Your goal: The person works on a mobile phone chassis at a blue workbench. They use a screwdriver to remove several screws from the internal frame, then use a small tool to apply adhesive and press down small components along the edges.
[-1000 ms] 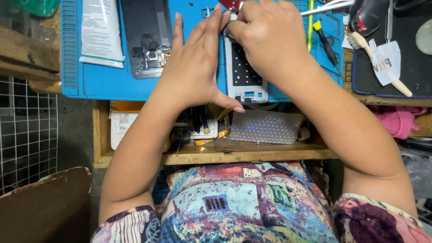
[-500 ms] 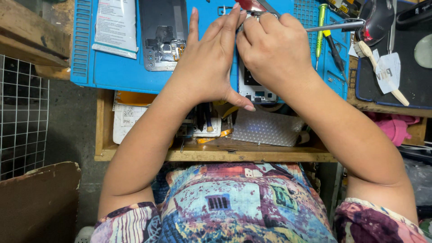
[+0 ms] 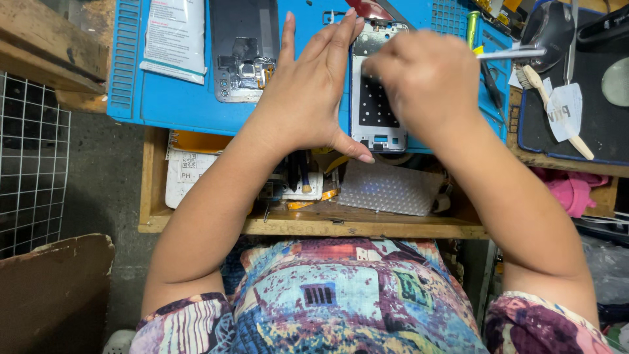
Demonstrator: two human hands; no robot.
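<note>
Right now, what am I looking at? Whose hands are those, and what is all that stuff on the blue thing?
The camera sits on a person's head and looks down, so you see their own two arms and lap. The left hand lies flat, steadying an opened phone frame on a blue work mat. The right hand is curled over the top of that frame; whether its grip holds a small tool is hidden. Beside them lie another opened phone, a white paper packet, tweezers and a small brush. Under the mat, a wooden shelf holds bubble wrap and odds and ends.
</note>
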